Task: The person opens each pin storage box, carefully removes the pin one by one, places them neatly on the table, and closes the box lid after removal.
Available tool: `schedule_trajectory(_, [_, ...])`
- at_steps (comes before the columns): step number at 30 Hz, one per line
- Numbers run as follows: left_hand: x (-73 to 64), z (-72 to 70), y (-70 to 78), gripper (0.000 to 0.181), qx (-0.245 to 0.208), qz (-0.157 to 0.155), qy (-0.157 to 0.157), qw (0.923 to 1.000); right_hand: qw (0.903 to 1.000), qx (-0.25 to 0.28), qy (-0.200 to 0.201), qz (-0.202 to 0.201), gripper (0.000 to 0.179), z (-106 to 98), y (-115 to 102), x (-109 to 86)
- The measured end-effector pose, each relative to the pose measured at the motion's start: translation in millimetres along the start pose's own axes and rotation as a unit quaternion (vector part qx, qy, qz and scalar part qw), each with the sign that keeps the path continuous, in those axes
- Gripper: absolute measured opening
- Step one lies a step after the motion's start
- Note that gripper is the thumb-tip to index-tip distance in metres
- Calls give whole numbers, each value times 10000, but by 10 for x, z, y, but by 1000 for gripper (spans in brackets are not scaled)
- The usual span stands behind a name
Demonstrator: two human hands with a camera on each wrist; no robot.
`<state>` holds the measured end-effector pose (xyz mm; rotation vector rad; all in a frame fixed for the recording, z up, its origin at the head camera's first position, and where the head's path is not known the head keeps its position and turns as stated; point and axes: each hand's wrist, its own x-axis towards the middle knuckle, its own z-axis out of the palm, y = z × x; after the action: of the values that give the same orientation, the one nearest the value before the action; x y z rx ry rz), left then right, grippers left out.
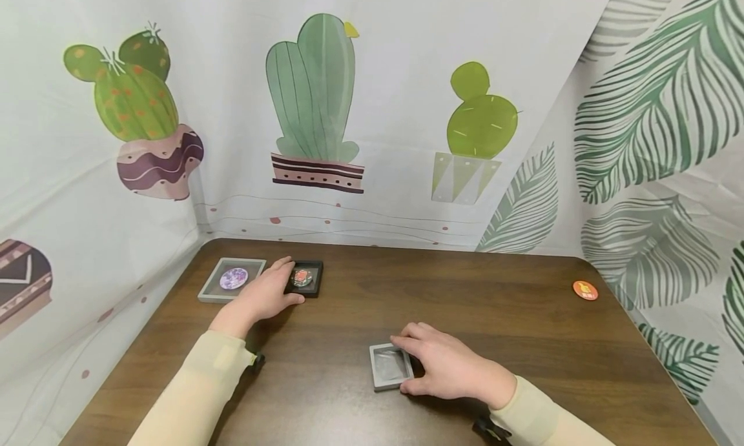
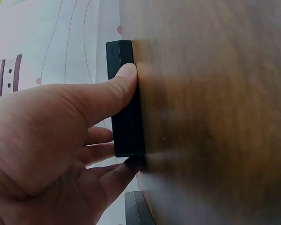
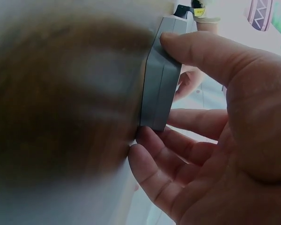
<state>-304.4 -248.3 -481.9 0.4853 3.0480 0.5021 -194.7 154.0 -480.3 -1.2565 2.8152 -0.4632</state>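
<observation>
At the table's back left, my left hand grips a small black display frame that has a round red-and-green badge in its window. The left wrist view has the thumb pressed along the frame's side, with fingers curled about its left end. Nearer the middle front, my right hand holds a small grey display frame with a clear film window. Its thumb lies on one side of that frame in the right wrist view, and the other fingertips meet the adjoining edge.
A larger grey frame with a round purple badge lies left of the black one, partly behind my left hand. Far right on the brown wooden table is a round orange badge. Cactus-printed cloth hangs behind the table.
</observation>
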Motion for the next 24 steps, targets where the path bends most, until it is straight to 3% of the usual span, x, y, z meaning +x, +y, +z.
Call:
schedule_trajectory(13, [12, 17, -24, 88, -71, 40, 34, 10000, 9995, 104, 105, -272, 66, -27, 72, -10])
schedule_trajectory(24, [9, 12, -19, 88, -77, 49, 23, 10000, 9992, 357, 175, 16, 67, -177, 317, -37])
